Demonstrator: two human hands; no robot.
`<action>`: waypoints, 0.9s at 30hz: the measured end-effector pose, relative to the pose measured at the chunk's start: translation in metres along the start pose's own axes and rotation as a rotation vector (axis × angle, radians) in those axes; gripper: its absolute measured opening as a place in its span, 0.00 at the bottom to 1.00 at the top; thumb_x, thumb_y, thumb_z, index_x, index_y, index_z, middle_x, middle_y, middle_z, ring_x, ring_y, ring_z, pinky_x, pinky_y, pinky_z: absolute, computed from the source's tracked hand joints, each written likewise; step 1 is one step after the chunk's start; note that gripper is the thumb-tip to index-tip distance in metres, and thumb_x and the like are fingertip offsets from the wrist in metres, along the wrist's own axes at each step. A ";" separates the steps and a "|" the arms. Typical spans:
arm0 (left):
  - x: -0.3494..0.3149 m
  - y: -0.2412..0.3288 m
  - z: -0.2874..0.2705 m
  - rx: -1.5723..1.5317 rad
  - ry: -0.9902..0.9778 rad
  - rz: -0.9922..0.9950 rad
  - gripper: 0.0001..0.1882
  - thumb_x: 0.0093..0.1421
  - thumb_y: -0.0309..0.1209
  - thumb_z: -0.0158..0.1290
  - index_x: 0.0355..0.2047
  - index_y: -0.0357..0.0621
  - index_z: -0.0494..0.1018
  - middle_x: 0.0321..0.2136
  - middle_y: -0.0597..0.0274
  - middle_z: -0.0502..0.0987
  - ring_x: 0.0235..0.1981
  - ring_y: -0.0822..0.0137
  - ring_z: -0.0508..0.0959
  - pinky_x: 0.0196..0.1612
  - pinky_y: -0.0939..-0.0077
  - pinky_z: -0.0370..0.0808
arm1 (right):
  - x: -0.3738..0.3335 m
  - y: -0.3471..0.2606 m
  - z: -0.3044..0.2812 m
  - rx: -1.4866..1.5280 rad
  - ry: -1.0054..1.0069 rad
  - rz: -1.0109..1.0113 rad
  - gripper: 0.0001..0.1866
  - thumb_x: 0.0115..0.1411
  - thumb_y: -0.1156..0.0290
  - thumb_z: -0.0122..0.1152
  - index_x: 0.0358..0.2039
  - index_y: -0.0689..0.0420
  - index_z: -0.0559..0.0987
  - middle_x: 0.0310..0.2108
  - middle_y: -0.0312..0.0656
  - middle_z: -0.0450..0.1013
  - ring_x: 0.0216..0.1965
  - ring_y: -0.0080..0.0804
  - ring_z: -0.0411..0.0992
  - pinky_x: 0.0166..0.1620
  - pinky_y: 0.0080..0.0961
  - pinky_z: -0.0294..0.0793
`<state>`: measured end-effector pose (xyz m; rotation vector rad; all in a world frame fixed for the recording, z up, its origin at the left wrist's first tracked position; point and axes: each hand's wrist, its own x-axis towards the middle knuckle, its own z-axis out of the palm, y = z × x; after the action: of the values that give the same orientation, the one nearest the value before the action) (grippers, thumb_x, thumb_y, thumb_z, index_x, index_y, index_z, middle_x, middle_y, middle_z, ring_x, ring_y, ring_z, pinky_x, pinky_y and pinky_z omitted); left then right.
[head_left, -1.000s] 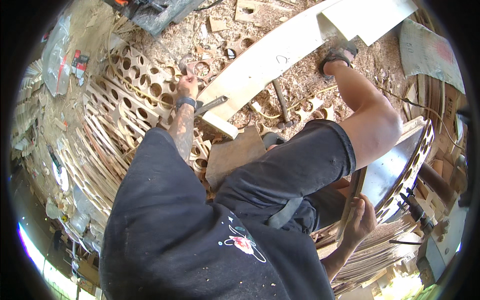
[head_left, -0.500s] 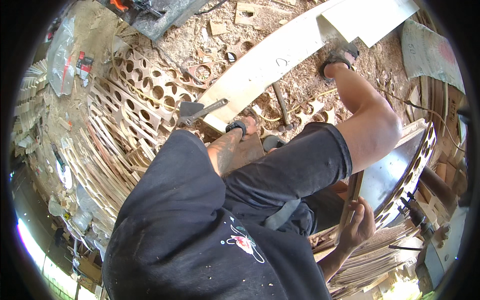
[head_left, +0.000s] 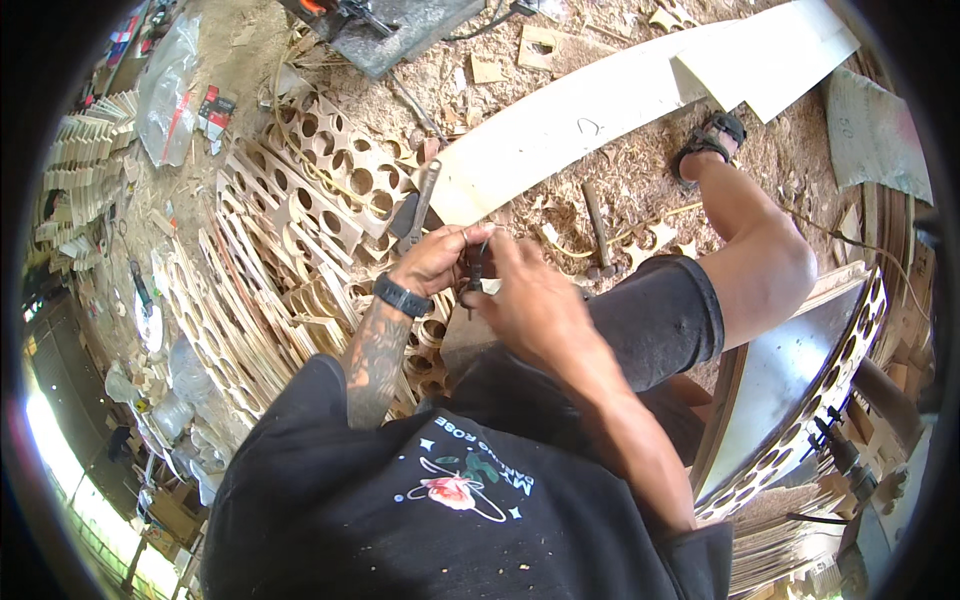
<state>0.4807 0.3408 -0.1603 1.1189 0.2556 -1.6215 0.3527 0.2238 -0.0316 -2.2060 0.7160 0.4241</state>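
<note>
Hands [head_left: 545, 305] together now: slim dark object [head_left: 476, 268]

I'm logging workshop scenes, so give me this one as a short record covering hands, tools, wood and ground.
Left hand: fingers at a small dark item, wristband on the wrist
Right hand: blurred, at the same item; exact grip unclear
Wrench: just beyond the left hand, near the board's close end
Hammer: on the ground, right of the hands
Board: long, pale, curved, beyond the hands
Holed wood: many pieces, to the left
Ground: strewn with shavings
</note>
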 end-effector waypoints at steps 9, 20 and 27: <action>0.005 -0.020 -0.044 0.371 0.571 0.007 0.28 0.59 0.57 0.55 0.34 0.39 0.76 0.29 0.55 0.80 0.25 0.69 0.79 0.29 0.77 0.76 | 0.027 0.019 0.020 0.863 0.196 0.282 0.16 0.62 0.75 0.48 0.51 0.59 0.71 0.25 0.50 0.76 0.19 0.28 0.73 0.24 0.31 0.75; 0.159 -0.138 -0.049 -0.013 0.539 0.005 0.39 0.51 0.59 0.55 0.47 0.34 0.72 0.36 0.51 0.78 0.34 0.55 0.79 0.39 0.58 0.76 | 0.042 0.035 0.057 0.618 0.254 -0.204 0.10 0.53 0.72 0.58 0.35 0.61 0.77 0.25 0.57 0.75 0.30 0.56 0.75 0.36 0.44 0.74; 0.152 -0.117 -0.047 -0.292 0.354 0.042 0.33 0.54 0.52 0.51 0.50 0.36 0.70 0.40 0.52 0.78 0.38 0.55 0.78 0.46 0.58 0.75 | 0.042 0.043 0.064 0.360 0.284 -0.141 0.10 0.50 0.69 0.60 0.29 0.63 0.79 0.24 0.57 0.75 0.29 0.57 0.76 0.35 0.46 0.76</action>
<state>0.4126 0.3188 -0.3442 1.1675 0.6738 -1.2913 0.3547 0.2331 -0.1193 -1.9728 0.7159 -0.0890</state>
